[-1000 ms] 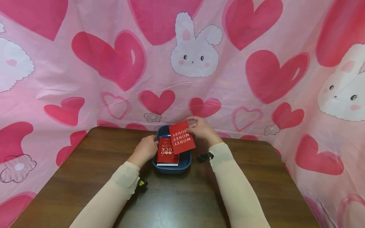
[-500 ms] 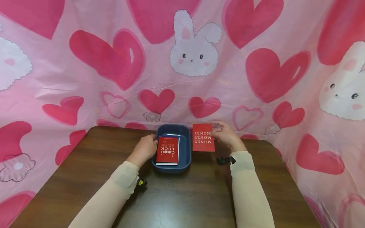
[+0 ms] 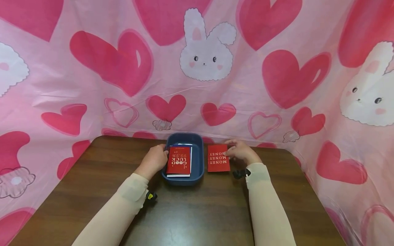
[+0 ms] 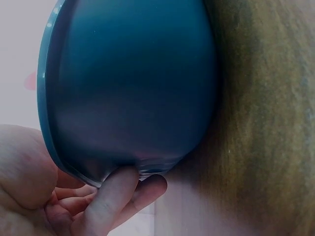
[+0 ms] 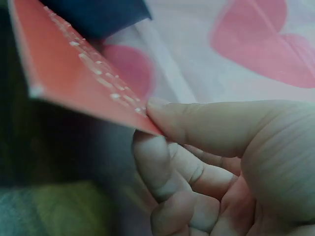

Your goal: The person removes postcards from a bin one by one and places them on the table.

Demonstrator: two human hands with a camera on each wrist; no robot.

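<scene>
Envelope [image 3: 218, 158] marked MONEY, red, pinched at its right edge by right hand [image 3: 241, 152], just right of blue tray [image 3: 198, 163] on desk [image 3: 191, 208]. Left hand [image 3: 155, 160] grip curled on tray's left rim; GOOD LUCK envelope [image 3: 179, 160] lies inside.

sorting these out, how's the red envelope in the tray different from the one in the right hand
The GOOD LUCK envelope lies flat in the blue tray, on top of other paper; the MONEY envelope is outside, right of the tray, over the table. No hand holds the first, though the left hand grips the tray's rim; the right hand pinches the second by its edge. Both are red with pale lettering.
</scene>
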